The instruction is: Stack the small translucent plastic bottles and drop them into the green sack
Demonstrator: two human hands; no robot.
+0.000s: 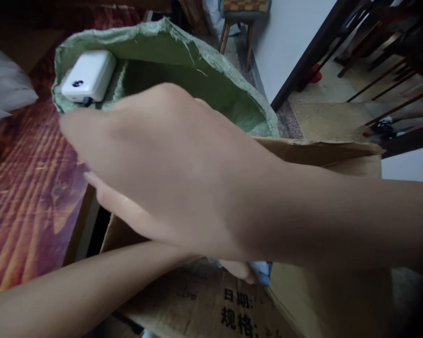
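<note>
My right hand (162, 155) reaches across from the right, back of the hand toward me, blurred and close to the camera. Its thumb lies along the lower edge; the other fingers are curled out of sight, so what they hold, if anything, is hidden. Beneath that forearm passes my left arm, and only a fingertip or two of my left hand (238, 271) shows. Those fingers are bent against a blue-and-white plastic packet (262, 272), mostly covered. Below is an open cardboard box (197, 300) with printed Chinese characters. Beyond my right hand stands a green fabric-lined container (211, 56).
A white power bank (90, 75) with a plug in it rests at the green container's left end. Left is a reddish wood-grain table (31, 188) with white plastic (7, 84). Behind stand a stool (245, 16), a white wall (292, 37) and dark chair legs (391, 89).
</note>
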